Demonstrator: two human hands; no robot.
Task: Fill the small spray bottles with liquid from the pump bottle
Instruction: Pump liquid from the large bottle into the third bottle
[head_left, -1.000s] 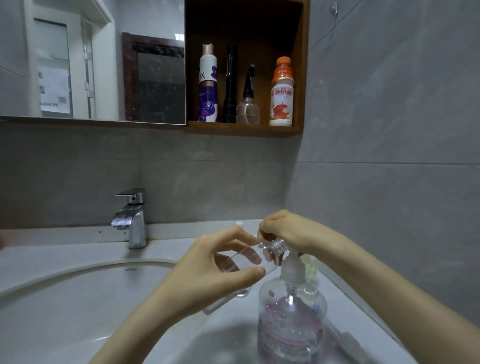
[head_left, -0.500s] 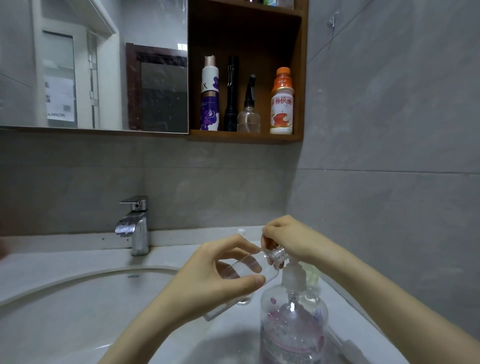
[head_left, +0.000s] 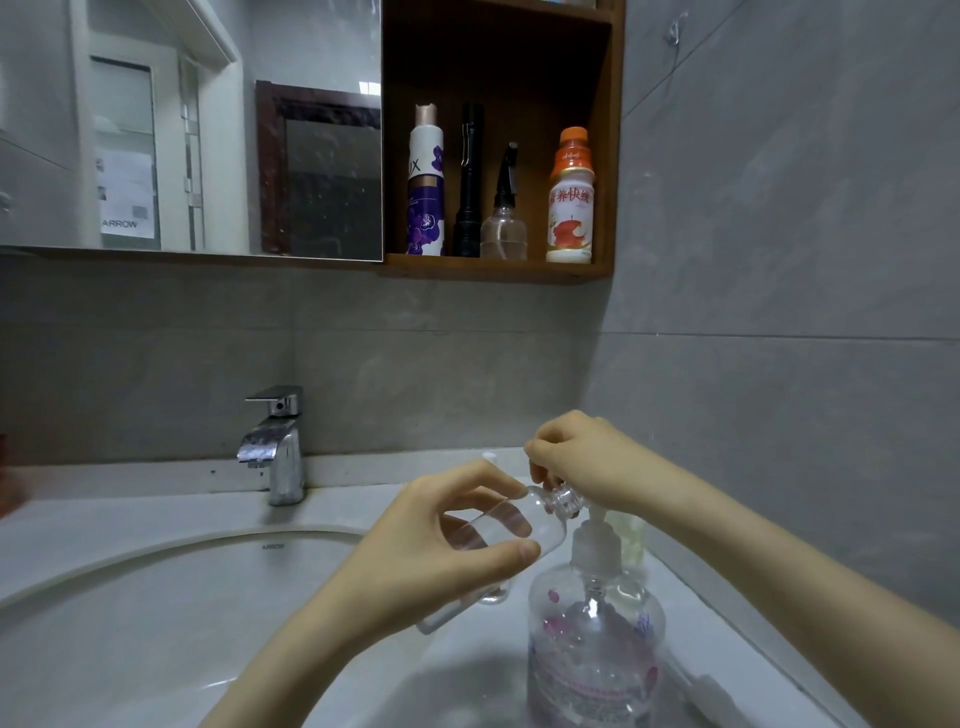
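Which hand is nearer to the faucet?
Left. The left hand, holding the small bottle, is to the right of the faucet; the right hand is farther right, on top of the pump bottle.

- Pump bottle (head_left: 595, 654): base cut off by the lower edge. Pump head hidden under the curled right hand (head_left: 582, 462). Label print too blurred to read.
- Small spray bottle (head_left: 519, 522): bottom end hidden behind the left hand (head_left: 431, 556), which grips it. Neck partly covered by the right fingers.
- Left forearm (head_left: 291, 670): runs off the lower edge.
- Right forearm (head_left: 779, 561): runs off the right edge.
- White piece (head_left: 441, 616) under the left hand: mostly hidden, kind unclear.
- Yellow-green thing (head_left: 628, 538) behind the pump bottle: mostly hidden, cannot tell what.
- White blurred thing (head_left: 711, 691), lower right: cannot tell what.
- Sink (head_left: 130, 623): cut by the lower and left edges.
- Mirror (head_left: 208, 130) and shelf (head_left: 615, 156): tops cut off.
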